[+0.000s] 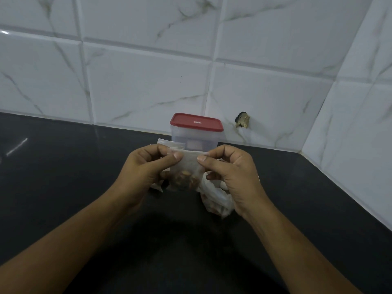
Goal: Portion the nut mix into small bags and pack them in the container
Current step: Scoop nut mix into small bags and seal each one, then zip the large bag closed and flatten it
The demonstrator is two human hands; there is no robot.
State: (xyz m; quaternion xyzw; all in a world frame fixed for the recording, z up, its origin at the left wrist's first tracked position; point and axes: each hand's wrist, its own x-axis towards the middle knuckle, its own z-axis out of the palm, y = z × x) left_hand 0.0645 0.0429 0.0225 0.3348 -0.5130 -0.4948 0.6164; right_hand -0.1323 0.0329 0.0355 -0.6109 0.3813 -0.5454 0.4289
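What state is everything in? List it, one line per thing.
Small bag: holds nuts at the bottom, held up by its top edge.
Left hand: pinches its top left corner.
Right hand: pinches its top right corner.
Container: upright, red lid on.
Nut mix bag: lying crumpled on the countertop.
Spare bags: by the container, partly hidden.

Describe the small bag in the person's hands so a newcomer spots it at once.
A clear container with a red lid stands on the black countertop at the wall. In front of it, the left hand and right hand pinch the top of a small clear bag. Unlike the crumpled bag lying beside it, it hangs upright, nuts at the bottom.
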